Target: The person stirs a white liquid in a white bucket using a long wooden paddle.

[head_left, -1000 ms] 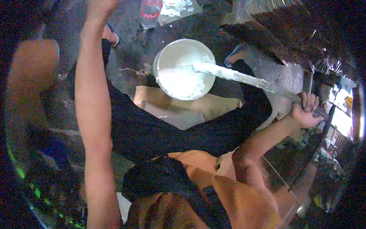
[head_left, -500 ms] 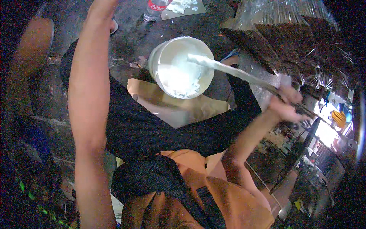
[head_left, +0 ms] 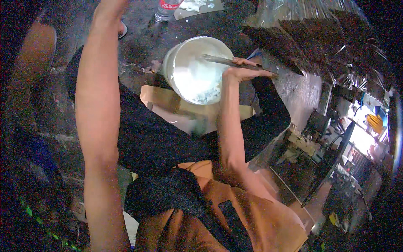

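My right hand (head_left: 244, 73) is closed around a thin, dark stick (head_left: 216, 59). The stick slants leftward into a white bucket (head_left: 167, 69), and its far end is over or in the white, pasty stuff (head_left: 195, 80) inside. My right wrist is bent just beside the bucket's right rim. My left forearm (head_left: 97, 88) stretches up along the left side to the top edge, where the hand itself is cut off. Beneath and in front of the bucket, between my legs, lies a piece of brown cardboard (head_left: 154, 95).
Beyond the bucket stand a clear bottle with a red label (head_left: 164, 10) and a flat sheet (head_left: 201, 12) bearing white clumps. At the right lies a brown, rough-edged stack (head_left: 310, 38) partly under clear plastic film. My dark-trousered legs (head_left: 142, 126) flank the bucket.
My right hand has swung left, from well right of the bucket to close by its rim. The stick's end has lost its raised, whitish look and now sits lower in the bucket.
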`<state>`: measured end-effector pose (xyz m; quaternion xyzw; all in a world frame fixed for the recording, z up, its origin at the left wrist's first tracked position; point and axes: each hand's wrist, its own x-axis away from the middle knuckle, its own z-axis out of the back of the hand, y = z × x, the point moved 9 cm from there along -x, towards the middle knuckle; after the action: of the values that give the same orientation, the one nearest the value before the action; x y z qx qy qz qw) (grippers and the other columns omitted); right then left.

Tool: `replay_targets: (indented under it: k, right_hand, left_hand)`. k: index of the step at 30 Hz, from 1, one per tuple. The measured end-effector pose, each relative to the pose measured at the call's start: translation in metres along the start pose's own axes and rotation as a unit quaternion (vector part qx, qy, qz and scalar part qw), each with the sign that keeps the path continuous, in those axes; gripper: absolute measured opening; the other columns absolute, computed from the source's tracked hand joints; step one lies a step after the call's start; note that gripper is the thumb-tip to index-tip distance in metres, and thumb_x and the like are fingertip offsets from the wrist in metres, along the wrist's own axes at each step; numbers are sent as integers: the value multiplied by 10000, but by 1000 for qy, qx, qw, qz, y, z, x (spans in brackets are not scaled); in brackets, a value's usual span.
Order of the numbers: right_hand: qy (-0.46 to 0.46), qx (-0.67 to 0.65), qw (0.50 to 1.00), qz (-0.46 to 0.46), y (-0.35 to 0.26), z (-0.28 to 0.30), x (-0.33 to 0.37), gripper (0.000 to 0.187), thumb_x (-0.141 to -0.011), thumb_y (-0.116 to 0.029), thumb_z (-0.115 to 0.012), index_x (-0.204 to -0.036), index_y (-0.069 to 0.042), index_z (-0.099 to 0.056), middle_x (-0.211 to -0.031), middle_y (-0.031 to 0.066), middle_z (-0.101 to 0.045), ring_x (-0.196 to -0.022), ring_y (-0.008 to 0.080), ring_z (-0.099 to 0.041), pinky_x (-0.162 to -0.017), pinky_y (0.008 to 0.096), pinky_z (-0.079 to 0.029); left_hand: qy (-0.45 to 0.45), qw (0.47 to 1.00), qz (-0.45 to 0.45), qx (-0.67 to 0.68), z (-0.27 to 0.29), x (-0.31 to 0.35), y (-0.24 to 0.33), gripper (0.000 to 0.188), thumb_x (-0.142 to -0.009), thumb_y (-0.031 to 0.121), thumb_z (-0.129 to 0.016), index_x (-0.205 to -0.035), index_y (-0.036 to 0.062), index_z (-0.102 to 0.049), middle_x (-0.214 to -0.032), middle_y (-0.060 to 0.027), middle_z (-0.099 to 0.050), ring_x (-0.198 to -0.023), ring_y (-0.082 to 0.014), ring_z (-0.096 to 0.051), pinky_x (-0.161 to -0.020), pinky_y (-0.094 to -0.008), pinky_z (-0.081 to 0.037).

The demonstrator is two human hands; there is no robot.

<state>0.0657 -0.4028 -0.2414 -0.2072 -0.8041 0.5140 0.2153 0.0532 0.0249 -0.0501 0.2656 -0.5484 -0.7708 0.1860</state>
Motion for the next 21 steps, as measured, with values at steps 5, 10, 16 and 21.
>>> replay_targets:
  k: [5,10,16,21]
  right_hand:
    - [47,-22,987,-153,-3,2,3,814,-654,-945,-178,-673,-161,-396,-419,13,-316,-339,141,-322,-354,270,-333]
    - [-44,18,991,-125,-71,-17,-24,811,-648,-950,-199,-660,-152,-349,-455,10,-292,-394,148,-319,-420,304,-349]
    - [-19,71,996,-55,-161,-3,-64,818,-699,-910,-245,-747,-99,-342,-557,0,-277,-499,161,-304,-559,363,-353]
    - [-114,62,991,-33,-212,9,-91,771,-743,-868,-275,-743,-101,-355,-576,-7,-281,-506,159,-305,-546,341,-311]
  left_hand:
    - [-11,999,-15,49,-2,1,-6,461,-923,436,-562,-786,3,-644,-598,-22,-580,-550,-86,-542,-522,-239,-426]
    - [-30,996,-3,84,2,-11,-19,429,-935,405,-558,-798,6,-635,-593,-17,-565,-534,-79,-517,-497,-235,-403]
    - [-27,997,14,69,-9,-7,-15,427,-934,403,-560,-801,5,-634,-595,-17,-567,-530,-79,-514,-498,-231,-402]
    - [-18,999,17,36,-9,-6,-13,444,-927,422,-565,-792,5,-634,-601,-21,-574,-535,-81,-519,-502,-232,-406]
